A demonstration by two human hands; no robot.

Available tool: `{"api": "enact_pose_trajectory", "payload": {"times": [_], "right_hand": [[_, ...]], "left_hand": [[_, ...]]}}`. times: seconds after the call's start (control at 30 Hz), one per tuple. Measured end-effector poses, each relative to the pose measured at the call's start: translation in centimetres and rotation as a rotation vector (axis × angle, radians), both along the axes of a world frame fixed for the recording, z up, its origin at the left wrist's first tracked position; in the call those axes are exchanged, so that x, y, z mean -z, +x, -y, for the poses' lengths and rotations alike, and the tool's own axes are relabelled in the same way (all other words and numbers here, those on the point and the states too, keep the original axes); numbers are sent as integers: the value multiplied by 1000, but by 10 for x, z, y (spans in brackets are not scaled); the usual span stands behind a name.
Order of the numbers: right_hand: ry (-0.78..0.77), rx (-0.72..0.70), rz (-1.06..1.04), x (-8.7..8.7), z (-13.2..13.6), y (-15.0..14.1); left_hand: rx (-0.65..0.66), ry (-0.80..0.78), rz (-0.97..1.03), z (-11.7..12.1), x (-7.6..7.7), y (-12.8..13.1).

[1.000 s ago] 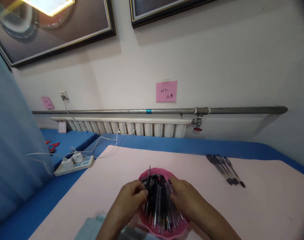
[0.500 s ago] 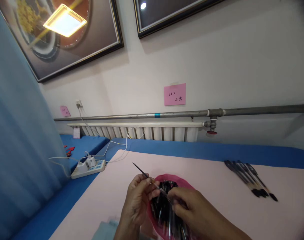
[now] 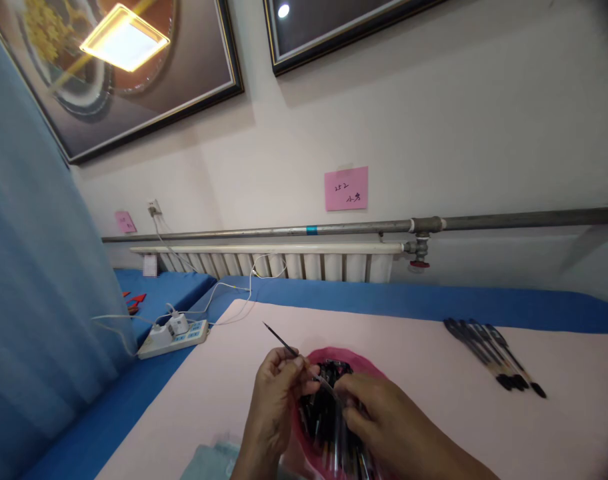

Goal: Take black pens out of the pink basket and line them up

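Note:
My left hand (image 3: 279, 393) pinches a thin pen refill (image 3: 280, 338), its dark end pointing up and to the left. The refill's other end runs toward a clear pen barrel (image 3: 325, 385), which my right hand (image 3: 371, 407) grips with curled fingers. Whether the refill sits inside the barrel I cannot tell. Both hands are over a pink basket (image 3: 367, 363) filled with black and clear pen parts (image 3: 329, 427). My right hand hides some of these parts.
Several assembled-looking pens (image 3: 499, 357) lie side by side on the pink sheet (image 3: 424, 353) at the right. A power strip (image 3: 184, 340) with white plugs and cables stands at the left. Light-blue material (image 3: 209, 461) lies at the near edge, and a blue curtain (image 3: 34, 267) hangs at left.
The view has shifted slightly, moving the background a little to the left. Both hands keep nearly the same grip on the refill and the barrel.

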State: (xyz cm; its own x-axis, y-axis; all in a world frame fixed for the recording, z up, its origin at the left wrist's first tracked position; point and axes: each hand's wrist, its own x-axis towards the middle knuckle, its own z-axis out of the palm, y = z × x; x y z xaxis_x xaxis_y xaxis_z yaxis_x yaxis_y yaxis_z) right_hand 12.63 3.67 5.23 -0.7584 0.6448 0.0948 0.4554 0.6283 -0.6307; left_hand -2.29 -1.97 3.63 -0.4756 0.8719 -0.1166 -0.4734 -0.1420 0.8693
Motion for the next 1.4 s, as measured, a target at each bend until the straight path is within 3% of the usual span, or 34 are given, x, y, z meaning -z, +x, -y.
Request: {"api": "enact_pose_trajectory", "payload": {"times": [0.37, 0.87, 1.13, 1.3, 1.4], "right_hand": [[59, -23, -13, -1, 0, 0], [-97, -2, -80, -5, 1, 0], [-96, 7, -138, -10, 4, -2], [-210, 67, -222, -11, 0, 0], [-282, 108, -256, -11, -3, 2]], "left_hand": [[-29, -26, -3, -1, -2, 3], [-25, 22, -37, -1, -4, 6], [162, -3, -169, 4, -2, 8], [69, -63, -213, 4, -1, -3], [-8, -157, -386, 4, 3, -12]]}}
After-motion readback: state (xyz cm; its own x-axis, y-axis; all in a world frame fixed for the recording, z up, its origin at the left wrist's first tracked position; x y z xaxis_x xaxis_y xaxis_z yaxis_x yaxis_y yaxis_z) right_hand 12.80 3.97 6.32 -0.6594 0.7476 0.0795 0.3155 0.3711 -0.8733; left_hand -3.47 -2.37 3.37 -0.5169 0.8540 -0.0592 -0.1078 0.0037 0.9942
